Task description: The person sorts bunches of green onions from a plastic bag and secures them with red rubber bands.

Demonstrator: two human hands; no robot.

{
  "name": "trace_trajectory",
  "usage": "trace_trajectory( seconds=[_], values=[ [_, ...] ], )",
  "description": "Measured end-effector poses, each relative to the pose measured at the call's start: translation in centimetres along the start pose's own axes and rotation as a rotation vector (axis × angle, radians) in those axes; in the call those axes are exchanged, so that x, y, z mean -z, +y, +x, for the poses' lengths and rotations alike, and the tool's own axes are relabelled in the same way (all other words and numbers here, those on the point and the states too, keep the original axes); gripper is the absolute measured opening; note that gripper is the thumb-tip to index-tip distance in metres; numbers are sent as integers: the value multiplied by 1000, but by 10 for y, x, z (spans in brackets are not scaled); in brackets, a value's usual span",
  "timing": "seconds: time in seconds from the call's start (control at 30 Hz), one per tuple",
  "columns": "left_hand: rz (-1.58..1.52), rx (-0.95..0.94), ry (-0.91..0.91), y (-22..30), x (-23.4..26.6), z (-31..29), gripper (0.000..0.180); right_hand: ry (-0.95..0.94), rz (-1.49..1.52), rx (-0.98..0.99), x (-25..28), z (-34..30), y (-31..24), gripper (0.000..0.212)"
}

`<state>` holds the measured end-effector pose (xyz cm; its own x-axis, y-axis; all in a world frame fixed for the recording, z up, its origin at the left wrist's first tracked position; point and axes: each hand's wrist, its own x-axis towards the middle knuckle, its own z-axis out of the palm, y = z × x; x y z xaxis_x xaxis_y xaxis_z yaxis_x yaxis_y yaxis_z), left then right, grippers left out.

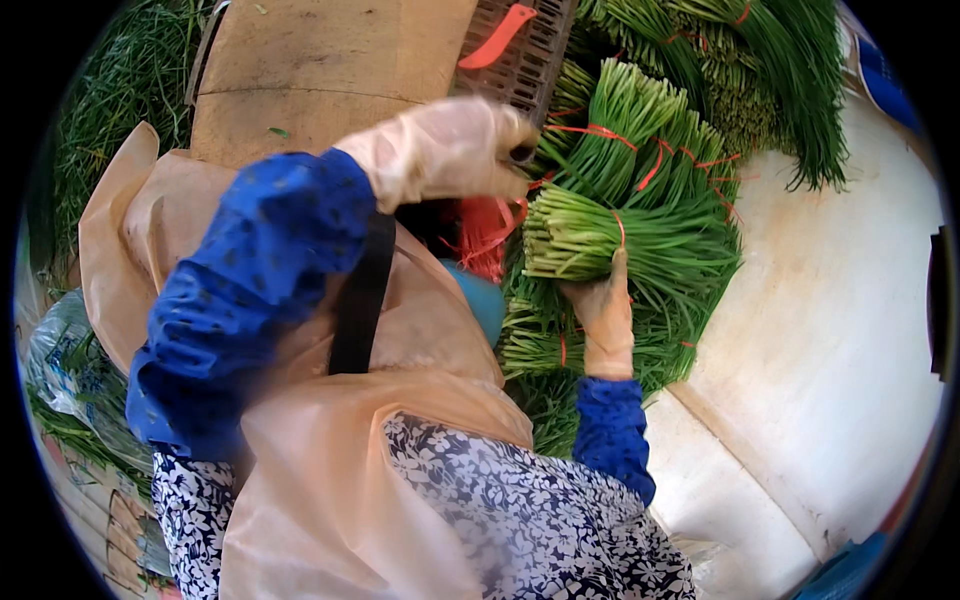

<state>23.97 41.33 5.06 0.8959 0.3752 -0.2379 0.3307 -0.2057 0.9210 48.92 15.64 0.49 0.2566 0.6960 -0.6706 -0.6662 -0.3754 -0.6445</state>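
Note:
My right hand (605,312), in a pale glove, grips a bunch of garlic chives (575,240) from its near side. The thumb presses up against the stalks by their red tie, and the other fingers are hidden under the bunch. The pale cut ends point left, the green tips right. My left hand (440,150), gloved too, hangs just left of the stacked bunches with its fingers curled. Whatever may be in them cannot be made out. Below this hand hang loose red plastic strings (483,238), partly covered by it.
More tied chive bunches (630,125) are piled beyond. A wooden board (310,70) lies at the back left, beside a brown plastic crate (520,50) with a red-handled tool (497,37) on it. Loose greens (120,110) lie far left; a white surface (830,290) spreads right.

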Motion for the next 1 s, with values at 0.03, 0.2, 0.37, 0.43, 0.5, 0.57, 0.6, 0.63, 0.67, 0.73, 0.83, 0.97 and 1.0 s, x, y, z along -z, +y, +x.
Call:
trace_trajectory(
  seconds=[0.03,0.2,0.37,0.43,0.5,0.57,0.6,0.63,0.67,0.73,0.83,0.97,1.0],
  values=[
    [-61,-8,-28,-17,-13,3,59,188,-441,-148,-5,-15,-23,59],
    [67,106,8,-55,-40,17,44,433,-1296,164,-14,-19,-79,50],
    [-48,37,132,-67,-48,0,27,342,-1825,833,-15,38,-32,52],
    [-34,26,152,-72,-49,-6,23,445,-2080,797,47,44,7,57],
    [-131,93,186,-82,-53,-13,21,398,-2020,752,44,37,5,62],
    [-174,115,249,-87,-50,-14,21,266,-1978,725,37,36,-18,61],
    [-160,93,279,-87,-48,-17,20,195,-1955,704,23,35,-29,60],
    [-145,71,307,-86,-44,-19,20,174,-1814,946,6,39,-36,56],
    [-131,50,313,-87,-47,-21,20,94,-1741,936,-20,38,-38,54],
    [-197,56,355,-92,-51,-23,17,-47,-1591,919,-71,44,-36,50],
    [-267,8,404,-82,-43,-25,19,-43,-2098,790,-89,63,-18,37],
    [-442,6,281,-87,-44,-23,46,-121,-2092,890,-86,82,10,17],
    [-444,-70,289,-84,-45,-24,53,-124,-2021,980,-99,77,16,14]
  ],
)
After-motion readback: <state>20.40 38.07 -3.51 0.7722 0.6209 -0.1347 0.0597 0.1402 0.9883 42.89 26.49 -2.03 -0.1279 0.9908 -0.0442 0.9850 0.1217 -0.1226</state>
